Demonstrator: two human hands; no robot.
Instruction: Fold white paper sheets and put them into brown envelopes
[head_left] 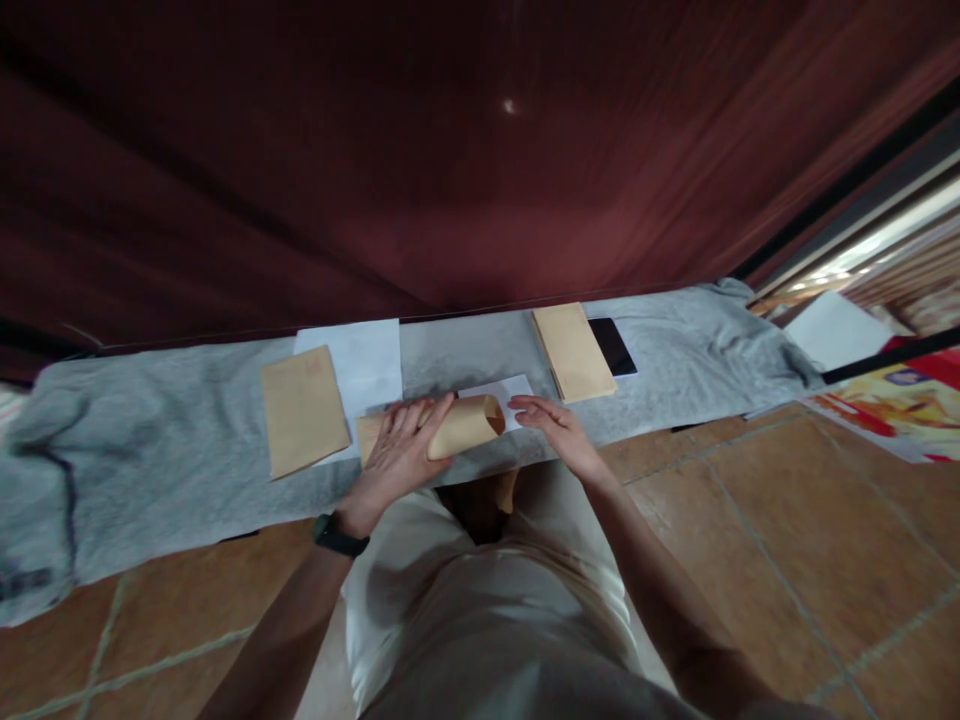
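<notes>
A brown paper envelope [469,425] lies in front of me on the grey cloth, its mouth bulging open toward the right. My left hand [401,440], with a dark watch on its wrist, is laid over the envelope and holds it, the thumb along its upper side. At the envelope's mouth is a white sheet of paper [514,388], partly hidden behind the envelope. My right hand [555,425] has its fingertips closed at the right end of this sheet. How far the sheet reaches into the envelope is hidden.
Another brown envelope [306,410] overlaps white paper [367,355] at the left. To the right, a stack of brown envelopes [576,350] rests partly on a dark phone [615,345]. Grey cloth [172,440] covers the narrow bench, with a dark red panel [450,200] behind.
</notes>
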